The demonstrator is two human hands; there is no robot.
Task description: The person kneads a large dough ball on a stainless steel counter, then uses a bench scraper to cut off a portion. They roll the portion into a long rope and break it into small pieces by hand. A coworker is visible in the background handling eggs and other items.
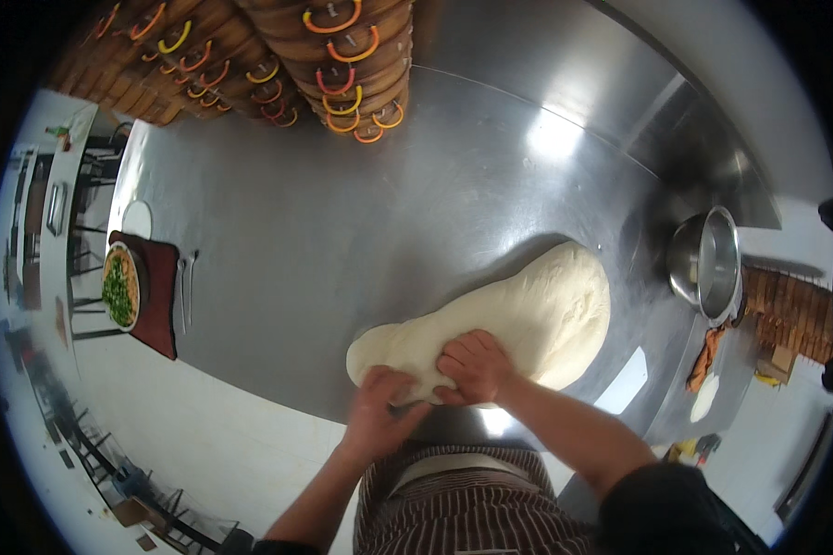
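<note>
A large, smooth mass of pale dough (520,305) lies across the near part of a stainless steel worktop (284,229). Its right end is broad and thick, while the left end narrows to a rounded tip. My left hand (382,409) grips the near edge by that tip, fingers over the top and thumb towards the right; it is slightly blurred. Further right, my right hand (475,368) presses into the dough with curled fingers, gripping a fold of it. Some of the fingertips are hidden in the dough.
Stacked bamboo steamers (347,69) with coloured handles stand at the back left. At the left edge, a bowl of chopped filling (120,288) rests on a dark red mat (158,298) beside two thin utensils (187,288). A steel bowl (704,263) and a brown cloth (704,361) are at right.
</note>
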